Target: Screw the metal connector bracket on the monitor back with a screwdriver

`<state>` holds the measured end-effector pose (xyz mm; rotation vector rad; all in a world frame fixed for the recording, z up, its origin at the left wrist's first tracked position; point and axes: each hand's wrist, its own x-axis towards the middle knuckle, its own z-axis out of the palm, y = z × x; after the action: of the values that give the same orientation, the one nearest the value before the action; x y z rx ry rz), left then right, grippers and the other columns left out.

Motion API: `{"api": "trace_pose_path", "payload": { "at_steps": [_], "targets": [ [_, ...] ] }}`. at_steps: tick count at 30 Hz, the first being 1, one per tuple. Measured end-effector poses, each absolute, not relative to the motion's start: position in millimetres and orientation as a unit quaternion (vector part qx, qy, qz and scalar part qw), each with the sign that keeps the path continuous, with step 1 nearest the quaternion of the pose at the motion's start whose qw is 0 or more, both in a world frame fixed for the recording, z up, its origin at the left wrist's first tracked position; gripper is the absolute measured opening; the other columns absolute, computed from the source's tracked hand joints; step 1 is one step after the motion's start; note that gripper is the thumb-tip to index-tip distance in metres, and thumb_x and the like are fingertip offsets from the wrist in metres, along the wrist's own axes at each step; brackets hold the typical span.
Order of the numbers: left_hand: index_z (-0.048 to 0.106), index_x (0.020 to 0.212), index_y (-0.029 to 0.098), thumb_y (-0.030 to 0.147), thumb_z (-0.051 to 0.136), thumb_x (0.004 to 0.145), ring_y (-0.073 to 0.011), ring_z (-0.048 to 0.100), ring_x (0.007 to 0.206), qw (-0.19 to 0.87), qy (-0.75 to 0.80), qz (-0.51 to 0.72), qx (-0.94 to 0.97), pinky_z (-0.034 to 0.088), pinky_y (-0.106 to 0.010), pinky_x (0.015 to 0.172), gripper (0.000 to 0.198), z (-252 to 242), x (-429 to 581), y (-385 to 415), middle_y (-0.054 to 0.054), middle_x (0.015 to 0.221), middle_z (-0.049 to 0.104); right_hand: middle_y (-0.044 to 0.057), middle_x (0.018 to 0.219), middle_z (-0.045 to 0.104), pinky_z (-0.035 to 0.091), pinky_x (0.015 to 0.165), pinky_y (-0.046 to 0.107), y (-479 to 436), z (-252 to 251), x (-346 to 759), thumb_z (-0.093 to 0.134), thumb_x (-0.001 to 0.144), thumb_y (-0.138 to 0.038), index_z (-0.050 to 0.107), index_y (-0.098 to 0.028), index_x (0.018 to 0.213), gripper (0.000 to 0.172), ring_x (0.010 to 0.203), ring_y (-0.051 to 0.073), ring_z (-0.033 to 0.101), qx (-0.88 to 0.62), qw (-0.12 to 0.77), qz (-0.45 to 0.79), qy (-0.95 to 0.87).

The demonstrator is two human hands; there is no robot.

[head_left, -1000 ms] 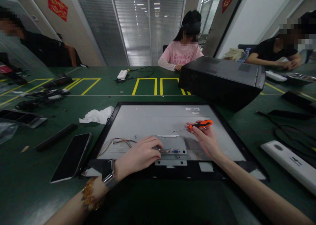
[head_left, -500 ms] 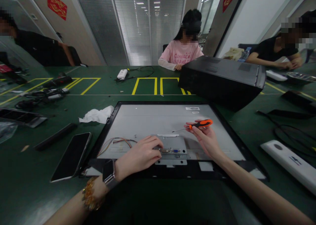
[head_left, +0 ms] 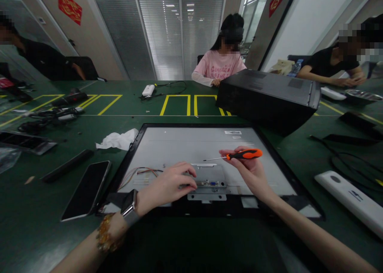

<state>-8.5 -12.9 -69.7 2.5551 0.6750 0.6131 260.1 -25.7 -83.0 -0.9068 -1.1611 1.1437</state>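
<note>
A flat display panel [head_left: 185, 143] lies back side up in front of me, a grey metal back inside a black frame. On its lower middle sits a metal bracket [head_left: 220, 172] with a blue VGA port [head_left: 212, 183] and another connector beside it. My left hand [head_left: 175, 182] rests over the bracket's left end, its fingers loosely curved and apart; the fingertips partly cover the connector. My right hand [head_left: 249, 171] is closed around a screwdriver [head_left: 247, 154] with an orange and black handle. Its thin shaft points left above the bracket, apart from the panel. Thin wires [head_left: 140, 171] lie left of the bracket.
Left of the panel are a phone [head_left: 86, 191], a black bar [head_left: 68, 165] and a crumpled tissue [head_left: 116, 139]. A large black casing [head_left: 266, 97] stands behind right. A white device [head_left: 350, 199] and cables lie right. Several people sit around the table.
My right hand has shifted slightly, with the screwdriver now more level and its tip a little further left. My left hand's fingers have lifted and loosened slightly at the bracket.
</note>
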Motion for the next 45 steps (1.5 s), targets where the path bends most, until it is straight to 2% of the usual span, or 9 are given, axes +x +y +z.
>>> {"api": "trace_pose_path", "payload": {
  "at_steps": [9, 20, 38, 45],
  "targets": [
    [0.065, 0.080, 0.016, 0.007, 0.068, 0.084, -0.0195, 0.055, 0.096, 0.124, 0.236, 0.157, 0.951, 0.048, -0.032, 0.080, 0.010, -75, -1, -19, -0.005, 0.103, 0.058, 0.004, 0.101, 0.077, 0.056, 0.091, 0.052, -24, -87, 258, 0.074, 0.082, -0.035, 0.053, -0.027, 0.098, 0.027, 0.096, 0.028, 0.072, -0.384, 0.608, 0.501, -0.481],
    [0.065, 0.078, 0.015, 0.008, 0.067, 0.086, -0.0190, 0.054, 0.093, 0.079, 0.232, 0.133, 0.960, 0.047, -0.033, 0.080, 0.011, -67, -1, -22, -0.004, 0.100, 0.060, 0.004, 0.100, 0.076, 0.058, 0.088, 0.053, -25, -84, 257, 0.074, 0.082, -0.037, 0.054, -0.027, 0.098, 0.028, 0.093, 0.028, 0.073, -0.388, 0.606, 0.492, -0.490],
    [0.065, 0.078, 0.016, 0.010, 0.063, 0.090, -0.0178, 0.055, 0.092, 0.086, 0.226, 0.153, 0.958, 0.047, -0.032, 0.079, 0.013, -67, -3, -19, -0.004, 0.099, 0.060, 0.004, 0.104, 0.074, 0.057, 0.089, 0.053, -23, -89, 259, 0.073, 0.084, -0.041, 0.056, -0.028, 0.104, 0.029, 0.092, 0.027, 0.073, -0.398, 0.605, 0.494, -0.481],
    [0.065, 0.086, 0.017, 0.014, 0.062, 0.091, -0.0172, 0.058, 0.092, 0.152, 0.224, 0.195, 0.943, 0.048, -0.032, 0.081, 0.007, -70, -6, -15, -0.004, 0.101, 0.061, 0.002, 0.101, 0.072, 0.057, 0.089, 0.053, -22, -91, 260, 0.073, 0.084, -0.039, 0.058, -0.029, 0.104, 0.027, 0.092, 0.026, 0.073, -0.399, 0.620, 0.483, -0.472]
  ]
}}
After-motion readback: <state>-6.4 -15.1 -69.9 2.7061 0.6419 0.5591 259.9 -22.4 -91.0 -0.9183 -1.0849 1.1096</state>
